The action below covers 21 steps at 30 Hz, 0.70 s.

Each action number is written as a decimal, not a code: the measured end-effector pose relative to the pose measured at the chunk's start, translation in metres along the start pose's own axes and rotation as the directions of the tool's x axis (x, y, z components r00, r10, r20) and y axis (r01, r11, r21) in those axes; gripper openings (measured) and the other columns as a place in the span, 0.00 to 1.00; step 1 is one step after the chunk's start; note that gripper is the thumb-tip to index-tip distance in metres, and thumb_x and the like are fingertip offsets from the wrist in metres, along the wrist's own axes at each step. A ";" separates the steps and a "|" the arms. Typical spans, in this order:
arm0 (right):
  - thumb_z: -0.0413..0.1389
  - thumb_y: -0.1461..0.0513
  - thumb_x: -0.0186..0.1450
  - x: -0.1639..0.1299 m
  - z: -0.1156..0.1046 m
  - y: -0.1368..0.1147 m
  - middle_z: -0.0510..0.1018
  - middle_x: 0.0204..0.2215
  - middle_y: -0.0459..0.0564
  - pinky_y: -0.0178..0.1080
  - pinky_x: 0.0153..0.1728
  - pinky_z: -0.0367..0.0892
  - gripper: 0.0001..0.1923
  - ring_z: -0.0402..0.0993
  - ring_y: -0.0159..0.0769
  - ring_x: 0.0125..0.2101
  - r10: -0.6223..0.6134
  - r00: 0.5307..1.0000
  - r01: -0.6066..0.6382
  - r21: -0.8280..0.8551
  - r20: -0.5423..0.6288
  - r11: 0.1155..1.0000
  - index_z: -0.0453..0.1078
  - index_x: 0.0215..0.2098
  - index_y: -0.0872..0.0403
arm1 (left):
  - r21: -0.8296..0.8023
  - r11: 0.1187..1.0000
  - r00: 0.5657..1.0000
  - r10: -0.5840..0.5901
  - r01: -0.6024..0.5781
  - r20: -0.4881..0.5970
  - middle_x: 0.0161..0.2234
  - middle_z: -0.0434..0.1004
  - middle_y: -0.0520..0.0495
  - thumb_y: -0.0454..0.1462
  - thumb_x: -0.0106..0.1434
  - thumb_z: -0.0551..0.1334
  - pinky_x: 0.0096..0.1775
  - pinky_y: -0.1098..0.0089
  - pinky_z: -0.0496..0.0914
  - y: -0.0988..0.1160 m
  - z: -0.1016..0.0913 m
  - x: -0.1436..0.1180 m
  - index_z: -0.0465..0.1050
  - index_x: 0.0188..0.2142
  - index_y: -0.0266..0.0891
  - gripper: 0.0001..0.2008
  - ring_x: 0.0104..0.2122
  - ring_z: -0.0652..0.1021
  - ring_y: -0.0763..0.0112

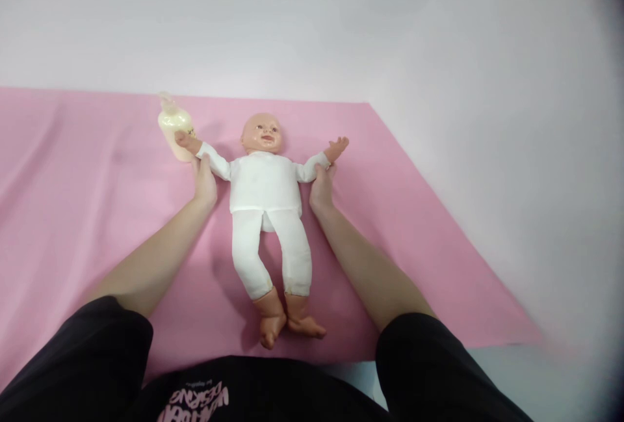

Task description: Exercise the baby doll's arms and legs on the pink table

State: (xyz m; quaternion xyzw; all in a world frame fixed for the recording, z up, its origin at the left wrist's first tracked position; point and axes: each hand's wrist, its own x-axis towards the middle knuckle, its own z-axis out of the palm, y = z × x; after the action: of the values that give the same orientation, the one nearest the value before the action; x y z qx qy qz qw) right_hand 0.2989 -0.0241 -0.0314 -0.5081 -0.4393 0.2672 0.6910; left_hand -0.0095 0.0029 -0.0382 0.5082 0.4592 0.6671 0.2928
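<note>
A baby doll (266,191) in a white suit lies face up on a pink sheet (97,214), arms spread, bare feet toward me. My left hand (205,178) holds the doll's sleeved arm on the left side, just below the doll's hand. My right hand (322,184) holds the doll's other arm near its wrist. A pale yellow baby bottle (174,128) stands upright beside the doll's hand on the left, touching or nearly touching it.
The pink sheet covers a white surface (511,149) that extends to the right and back. My black sleeves (88,357) and shirt fill the bottom edge of the view.
</note>
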 end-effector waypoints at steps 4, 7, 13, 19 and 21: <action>0.54 0.57 0.63 -0.011 0.002 -0.015 0.74 0.57 0.53 0.55 0.60 0.70 0.26 0.73 0.45 0.56 0.003 0.987 0.000 -0.019 0.159 1.000 0.60 0.59 0.46 | 0.016 0.999 0.995 0.043 -0.045 0.086 0.58 0.75 0.41 0.59 0.69 0.59 0.62 0.56 0.70 0.027 0.008 -0.013 0.65 0.59 0.48 0.27 0.61 0.75 0.57; 0.56 0.59 0.61 -0.017 0.006 -0.023 0.76 0.55 0.51 0.55 0.62 0.68 0.25 0.73 0.45 0.55 -0.043 0.964 0.056 -0.043 0.263 0.998 0.63 0.57 0.46 | 0.098 0.988 0.974 0.099 -0.121 0.205 0.55 0.76 0.40 0.60 0.66 0.63 0.62 0.52 0.69 0.039 0.012 -0.019 0.68 0.58 0.44 0.30 0.58 0.76 0.54; 0.58 0.58 0.62 -0.022 0.010 -0.030 0.75 0.57 0.52 0.55 0.65 0.65 0.25 0.72 0.44 0.58 -0.102 0.933 0.129 -0.059 0.344 0.990 0.64 0.57 0.46 | 0.155 0.975 0.957 0.116 -0.161 0.267 0.58 0.74 0.37 0.60 0.65 0.64 0.64 0.49 0.66 0.044 0.012 -0.020 0.68 0.60 0.43 0.33 0.60 0.75 0.50; 0.52 0.52 0.70 -0.022 0.007 -0.031 0.65 0.66 0.55 0.59 0.68 0.59 0.27 0.63 0.46 0.67 -0.106 0.967 0.107 0.007 0.231 0.994 0.53 0.65 0.44 | 0.038 0.994 0.988 0.102 -0.107 0.116 0.63 0.71 0.40 0.61 0.69 0.58 0.70 0.56 0.59 0.042 0.010 -0.019 0.64 0.62 0.48 0.31 0.68 0.68 0.58; 0.48 0.51 0.72 -0.021 0.008 -0.032 0.60 0.69 0.54 0.61 0.70 0.55 0.27 0.56 0.46 0.71 -0.134 0.970 0.132 0.026 0.204 0.991 0.51 0.68 0.43 | 0.016 0.996 0.995 0.086 -0.087 0.040 0.67 0.67 0.42 0.60 0.71 0.56 0.72 0.57 0.57 0.035 0.007 -0.016 0.62 0.63 0.51 0.29 0.71 0.64 0.60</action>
State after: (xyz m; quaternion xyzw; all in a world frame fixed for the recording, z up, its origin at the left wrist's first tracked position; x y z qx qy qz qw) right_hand 0.2797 -0.0485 -0.0076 -0.4432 -0.5398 0.2740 0.6612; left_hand 0.0051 -0.0227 -0.0119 0.5432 0.4368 0.6650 0.2682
